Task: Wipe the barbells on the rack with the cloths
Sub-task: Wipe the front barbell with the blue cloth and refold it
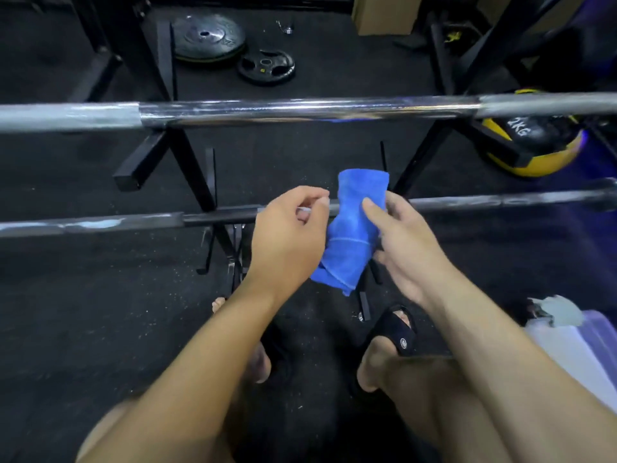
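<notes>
1. A folded blue cloth (pixel 350 228) is draped over the lower barbell (pixel 500 200), which runs left to right across the view on the black rack (pixel 187 155); the cloth's long axis is set crosswise to the bar, one end above it and the other hanging below.
2. The right hand (pixel 400 248) is laid against the cloth's right side, the thumb pressed on its front face; that grip is judged a loose hold, the other fingers being spread rather than wrapped.
3. The left hand (pixel 287 235) is held just left of the cloth, fingers curled with the tips close together; whether an edge of cloth is pinched there cannot be told.
4. The right hand is the nearer to the cloth, so the wiping stroke is judged to fall to it.
5. The stroke must be run along the bar's length, sideways, since dull smeared patches are seen on the bar at far left and far right.
6. An upper barbell (pixel 300 110) lies parallel, farther away and well apart from both hands.
</notes>
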